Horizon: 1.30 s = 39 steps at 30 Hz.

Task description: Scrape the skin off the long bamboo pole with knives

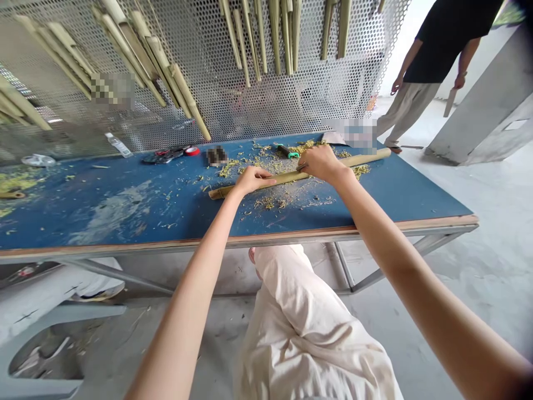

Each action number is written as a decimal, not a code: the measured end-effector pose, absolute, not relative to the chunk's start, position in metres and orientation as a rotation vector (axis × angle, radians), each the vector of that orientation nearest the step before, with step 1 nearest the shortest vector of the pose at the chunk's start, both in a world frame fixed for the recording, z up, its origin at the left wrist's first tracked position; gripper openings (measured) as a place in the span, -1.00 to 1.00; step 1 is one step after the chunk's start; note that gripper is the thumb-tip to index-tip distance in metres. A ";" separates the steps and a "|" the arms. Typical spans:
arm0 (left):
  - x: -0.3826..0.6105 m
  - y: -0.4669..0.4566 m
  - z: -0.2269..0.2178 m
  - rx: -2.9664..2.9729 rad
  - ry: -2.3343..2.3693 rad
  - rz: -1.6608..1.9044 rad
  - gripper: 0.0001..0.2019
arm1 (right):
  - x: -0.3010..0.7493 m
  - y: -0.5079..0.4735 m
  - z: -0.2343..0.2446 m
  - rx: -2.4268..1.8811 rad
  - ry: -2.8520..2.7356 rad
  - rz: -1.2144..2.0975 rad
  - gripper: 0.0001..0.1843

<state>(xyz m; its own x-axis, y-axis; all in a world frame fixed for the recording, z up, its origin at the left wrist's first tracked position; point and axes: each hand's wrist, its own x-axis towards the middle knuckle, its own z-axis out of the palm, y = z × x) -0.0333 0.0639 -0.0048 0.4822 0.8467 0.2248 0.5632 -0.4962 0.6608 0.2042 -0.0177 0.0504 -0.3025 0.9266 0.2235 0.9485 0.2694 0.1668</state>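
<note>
The left hand (254, 180) curls over a bamboo pole (300, 176) at centre, pinning it to the blue workbench (41, 216); the right hand (322, 164) closes around a small blade (301, 166), set against the pole; pale shavings (270, 164) lie around it.

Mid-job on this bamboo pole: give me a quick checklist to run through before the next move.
Left hand on the bamboo pole: ok, fingers curled over it.
Right hand on the pole: ok.
Small metal edge at the right hand: cannot tell which tool.
Green-and-black-handled tool: ok, lying apart from both hands.
Shavings: not ok, scattered around the pole on the blue table.
Co-worker: ok, standing beyond the table's end.
</note>
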 end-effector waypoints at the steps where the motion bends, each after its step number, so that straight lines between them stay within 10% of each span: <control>1: -0.033 0.064 -0.005 2.222 1.165 0.744 -0.50 | 0.205 -0.018 0.051 -1.824 -2.438 -0.417 -0.63; 39: -0.032 0.061 -0.005 2.180 1.195 0.778 -0.53 | 0.201 -0.013 0.045 -1.833 -2.463 -0.470 -0.63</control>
<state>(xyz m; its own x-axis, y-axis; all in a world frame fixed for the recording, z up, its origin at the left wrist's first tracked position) -0.0319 0.0612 -0.0051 0.4428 0.8665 0.2304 0.5609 -0.4681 0.6828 0.2010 -0.0134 0.0454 -0.3031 0.9303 0.2068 0.9410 0.2579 0.2189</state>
